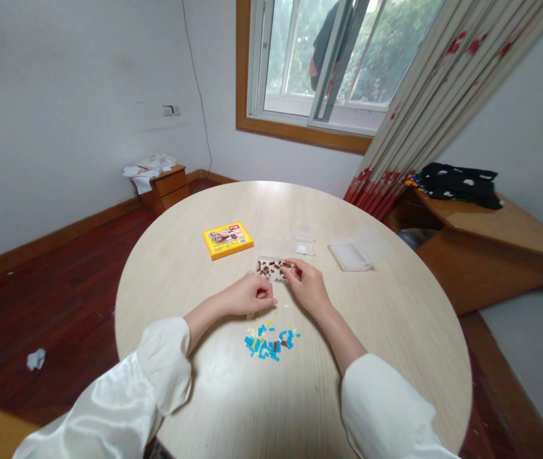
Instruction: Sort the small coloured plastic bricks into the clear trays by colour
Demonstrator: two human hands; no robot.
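A small clear plastic box (265, 276) holds scattered brown toy bricks (271, 265). My right hand (305, 284) reaches over its right end, fingertips pinched together at the bricks; whatever is between them is too small to make out. Just below the box's left side is my left hand (252, 294), its fingers curled and closed, with any held piece hidden. Nearer to me lies a loose heap of small bricks (268, 344), mostly blue, with some yellow, cream and brown ones. A few tiny pale pieces are strewn between the heap and my left hand.
On the round wooden table (386, 357), a yellow flat box (228, 240) stands beyond my left hand. Clear lidded cases lie farther back: a small one (302, 247) and a larger open one (349, 255) at right. A slanted cabinet (505, 236) is beyond the table's right edge.
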